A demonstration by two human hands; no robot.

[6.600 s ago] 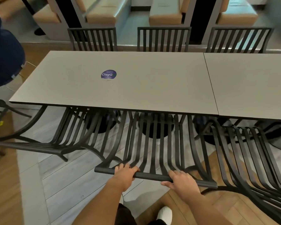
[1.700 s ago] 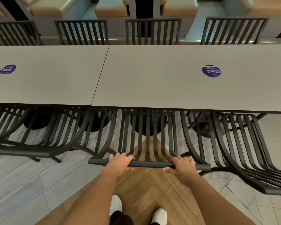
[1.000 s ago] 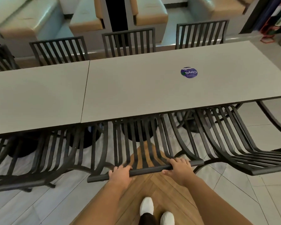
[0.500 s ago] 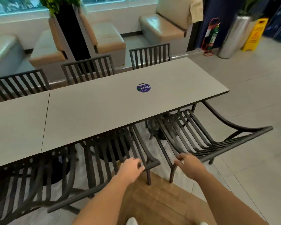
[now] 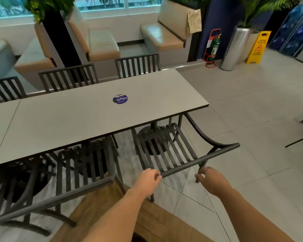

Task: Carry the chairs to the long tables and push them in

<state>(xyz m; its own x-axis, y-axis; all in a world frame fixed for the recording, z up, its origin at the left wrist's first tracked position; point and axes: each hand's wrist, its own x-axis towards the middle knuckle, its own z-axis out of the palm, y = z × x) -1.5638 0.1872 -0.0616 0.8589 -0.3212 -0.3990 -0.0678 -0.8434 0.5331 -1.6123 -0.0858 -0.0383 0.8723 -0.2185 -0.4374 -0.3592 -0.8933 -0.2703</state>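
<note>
A black slatted metal chair (image 5: pixel 166 147) stands at the right end of the long grey table (image 5: pixel 68 123), its seat partly under the tabletop and its back rail angled toward me. My left hand (image 5: pixel 147 181) curls its fingers round the left end of that rail. My right hand (image 5: pixel 211 179) hovers just below the rail near the rear leg, fingers loosely curled, holding nothing. To the left, a second black chair (image 5: pixel 87 165) sits pushed under the table. A third chair (image 5: pixel 16 186) is at the far left edge.
Three black chairs (image 5: pixel 137 66) line the table's far side, with beige booth seats (image 5: pixel 101 44) behind. At the right back stand a fire extinguisher (image 5: pixel 213 45), a steel planter (image 5: pixel 236 49) and a yellow floor sign (image 5: pixel 258 47). Tiled floor opens to the right.
I have turned right. Both hands have left the middle chair's back rail. My left hand now holds the end chair's rail, and my right hand has moved further right along it.
</note>
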